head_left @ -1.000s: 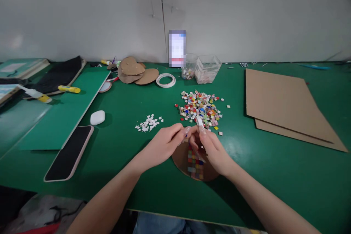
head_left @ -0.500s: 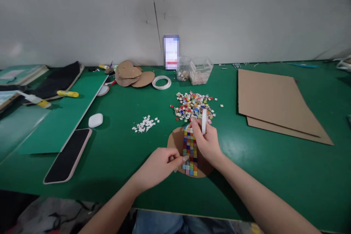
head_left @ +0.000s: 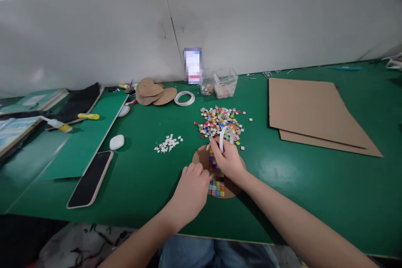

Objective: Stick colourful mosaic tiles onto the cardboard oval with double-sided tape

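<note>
In the head view a round brown cardboard piece (head_left: 202,155) lies near the table's front edge, bearing rows of coloured mosaic tiles (head_left: 217,188). My right hand (head_left: 230,161) is closed on a roll of white tape (head_left: 221,139) over the board's upper part, thumb and fingertips together near the top tile rows. From the left, my left hand (head_left: 192,188) rests against the tiles with its fingers curled in; whether anything is pinched there is hidden. A pile of loose coloured tiles (head_left: 216,121) lies just beyond the board.
White paper scraps (head_left: 168,144) lie left of the tile pile. Behind stand clear plastic containers (head_left: 225,83), a lit phone (head_left: 192,66) and a white ring (head_left: 184,98). Cardboard sheets (head_left: 309,109) are at right. A dark phone (head_left: 90,180) and white case (head_left: 117,142) lie at left.
My left hand has turned palm-down and curled over the tiles. My right hand has shifted slightly left, and the tape roll has tilted to show its ring. The whole view has tilted a little.
</note>
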`<state>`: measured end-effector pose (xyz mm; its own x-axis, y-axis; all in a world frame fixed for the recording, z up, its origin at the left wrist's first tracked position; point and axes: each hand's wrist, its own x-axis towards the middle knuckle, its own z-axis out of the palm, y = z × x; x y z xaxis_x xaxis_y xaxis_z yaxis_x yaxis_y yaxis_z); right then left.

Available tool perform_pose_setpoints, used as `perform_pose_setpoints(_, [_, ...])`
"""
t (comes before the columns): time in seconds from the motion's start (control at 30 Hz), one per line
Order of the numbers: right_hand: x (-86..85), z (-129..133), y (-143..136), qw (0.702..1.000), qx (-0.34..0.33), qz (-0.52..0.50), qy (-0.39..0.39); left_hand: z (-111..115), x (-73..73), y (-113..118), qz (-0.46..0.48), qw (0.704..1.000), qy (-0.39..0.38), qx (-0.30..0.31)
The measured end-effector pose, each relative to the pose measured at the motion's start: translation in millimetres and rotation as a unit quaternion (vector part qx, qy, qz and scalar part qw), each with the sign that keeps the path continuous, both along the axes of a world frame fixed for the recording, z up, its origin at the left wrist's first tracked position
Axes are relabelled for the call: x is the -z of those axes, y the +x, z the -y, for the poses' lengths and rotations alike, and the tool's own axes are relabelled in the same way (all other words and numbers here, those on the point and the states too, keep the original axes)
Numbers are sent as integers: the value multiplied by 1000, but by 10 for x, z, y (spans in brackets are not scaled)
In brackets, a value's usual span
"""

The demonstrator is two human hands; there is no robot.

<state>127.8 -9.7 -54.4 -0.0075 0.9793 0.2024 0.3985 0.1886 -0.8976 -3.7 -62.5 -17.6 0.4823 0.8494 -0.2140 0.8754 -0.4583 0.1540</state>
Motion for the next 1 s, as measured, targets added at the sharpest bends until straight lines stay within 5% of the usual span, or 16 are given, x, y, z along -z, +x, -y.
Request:
perform_pose_setpoints(0.8, [35,-3,-21,1000,-1,23,21,157,198,57,-13,992,123,-14])
perform_pose_setpoints(1.0, [39,5,-10,999,-8,26,16,127,171,-14,25,995,99,-21])
